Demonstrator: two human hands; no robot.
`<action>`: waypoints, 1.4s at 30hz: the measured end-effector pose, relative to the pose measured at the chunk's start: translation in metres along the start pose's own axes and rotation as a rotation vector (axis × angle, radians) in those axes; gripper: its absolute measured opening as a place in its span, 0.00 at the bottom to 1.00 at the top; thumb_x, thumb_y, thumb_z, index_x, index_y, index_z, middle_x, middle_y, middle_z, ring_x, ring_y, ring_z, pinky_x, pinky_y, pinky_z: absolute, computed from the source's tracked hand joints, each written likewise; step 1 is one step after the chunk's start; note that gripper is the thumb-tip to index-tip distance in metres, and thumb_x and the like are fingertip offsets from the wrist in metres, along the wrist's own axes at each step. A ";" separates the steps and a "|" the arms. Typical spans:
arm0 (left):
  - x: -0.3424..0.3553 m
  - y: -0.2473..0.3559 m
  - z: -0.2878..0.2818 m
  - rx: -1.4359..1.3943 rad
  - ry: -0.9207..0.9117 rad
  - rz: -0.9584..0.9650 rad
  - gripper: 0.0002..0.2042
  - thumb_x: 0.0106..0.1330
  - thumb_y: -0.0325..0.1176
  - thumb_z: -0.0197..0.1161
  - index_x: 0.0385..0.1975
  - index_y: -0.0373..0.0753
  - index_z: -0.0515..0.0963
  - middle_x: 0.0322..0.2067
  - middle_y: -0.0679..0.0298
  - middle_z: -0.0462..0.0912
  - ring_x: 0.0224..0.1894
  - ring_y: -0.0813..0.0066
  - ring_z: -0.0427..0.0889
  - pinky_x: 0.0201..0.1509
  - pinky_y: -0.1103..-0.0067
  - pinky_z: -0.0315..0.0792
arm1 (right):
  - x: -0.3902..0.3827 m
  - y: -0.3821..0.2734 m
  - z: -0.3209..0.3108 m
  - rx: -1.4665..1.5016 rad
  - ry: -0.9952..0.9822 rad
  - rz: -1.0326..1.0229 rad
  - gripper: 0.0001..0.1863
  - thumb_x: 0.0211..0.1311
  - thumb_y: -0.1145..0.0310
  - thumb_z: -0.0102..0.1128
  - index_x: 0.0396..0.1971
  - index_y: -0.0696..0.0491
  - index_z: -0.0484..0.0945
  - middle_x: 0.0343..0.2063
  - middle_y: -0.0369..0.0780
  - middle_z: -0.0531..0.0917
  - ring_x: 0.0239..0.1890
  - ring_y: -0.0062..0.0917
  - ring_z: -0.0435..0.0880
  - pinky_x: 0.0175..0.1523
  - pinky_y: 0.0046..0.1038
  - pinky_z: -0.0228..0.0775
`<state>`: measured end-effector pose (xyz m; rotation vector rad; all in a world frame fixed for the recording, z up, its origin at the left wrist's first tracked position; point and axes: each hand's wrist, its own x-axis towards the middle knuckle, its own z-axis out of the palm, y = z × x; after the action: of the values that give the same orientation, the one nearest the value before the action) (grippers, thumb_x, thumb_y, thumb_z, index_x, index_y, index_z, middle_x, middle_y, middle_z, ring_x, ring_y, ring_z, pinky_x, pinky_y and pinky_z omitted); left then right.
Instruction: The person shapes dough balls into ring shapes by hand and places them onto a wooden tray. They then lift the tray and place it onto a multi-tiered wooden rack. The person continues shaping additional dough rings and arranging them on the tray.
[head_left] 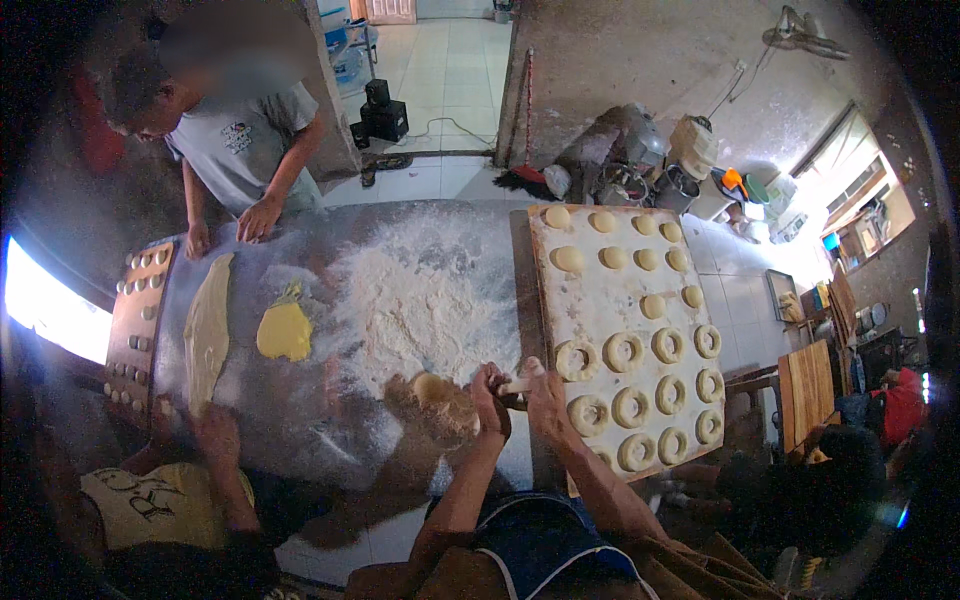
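Close to the table's near edge, I have a small piece of pale dough (514, 386) stretched between my two hands. My left hand (489, 400) has its fingers curled at one end of it, and my right hand (545, 402) is closed around the other. The exact shape of the dough is partly hidden by my fingers. A round dough ball (427, 386) lies left of my left hand, by the patch of white flour (420, 310). Just right of my right hand, a floured board (615, 300) carries several dough rings (630, 407) and several dough balls (568, 259).
Across the metal table (330, 420), a co-worker (245, 150) stands by a long dough sheet (208, 330); another person's hand (216, 435) touches its near end. Yellow dough or fat (285, 330) lies beside it. Another board (140, 320) with small dough pieces is far left.
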<state>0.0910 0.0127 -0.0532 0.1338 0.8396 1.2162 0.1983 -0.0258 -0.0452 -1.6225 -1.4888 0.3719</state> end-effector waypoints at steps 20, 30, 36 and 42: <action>-0.014 -0.071 0.061 0.741 -0.263 0.459 0.17 0.66 0.45 0.44 0.31 0.36 0.70 0.29 0.64 0.72 0.33 0.74 0.69 0.38 0.77 0.65 | 0.042 0.030 -0.114 0.191 -0.459 0.044 0.31 0.66 0.50 0.34 0.15 0.62 0.71 0.10 0.41 0.69 0.15 0.35 0.68 0.23 0.38 0.58; 0.008 -0.115 0.080 0.973 -0.217 0.622 0.16 0.66 0.39 0.39 0.30 0.33 0.71 0.28 0.56 0.74 0.32 0.60 0.72 0.39 0.71 0.66 | 0.043 0.068 -0.152 0.163 -0.274 -0.242 0.23 0.66 0.61 0.37 0.23 0.65 0.74 0.14 0.49 0.72 0.17 0.41 0.68 0.25 0.40 0.61; -0.008 -0.113 0.120 1.031 -0.194 0.676 0.16 0.67 0.39 0.39 0.28 0.34 0.70 0.30 0.54 0.74 0.32 0.61 0.73 0.38 0.69 0.65 | 0.059 0.082 -0.168 0.245 -0.335 -0.023 0.26 0.68 0.59 0.34 0.18 0.63 0.70 0.12 0.49 0.69 0.16 0.42 0.68 0.24 0.38 0.60; 0.040 -0.157 0.069 1.365 -0.164 1.262 0.11 0.68 0.37 0.45 0.34 0.34 0.69 0.31 0.55 0.70 0.31 0.61 0.71 0.39 0.68 0.66 | 0.071 0.077 -0.171 0.172 -0.373 -0.026 0.14 0.50 0.64 0.55 0.17 0.61 0.71 0.15 0.48 0.75 0.18 0.41 0.71 0.26 0.37 0.63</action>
<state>0.2598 0.0106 -0.1050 2.0829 1.3604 1.4569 0.3887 -0.0205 0.0179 -1.4487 -1.6968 0.8000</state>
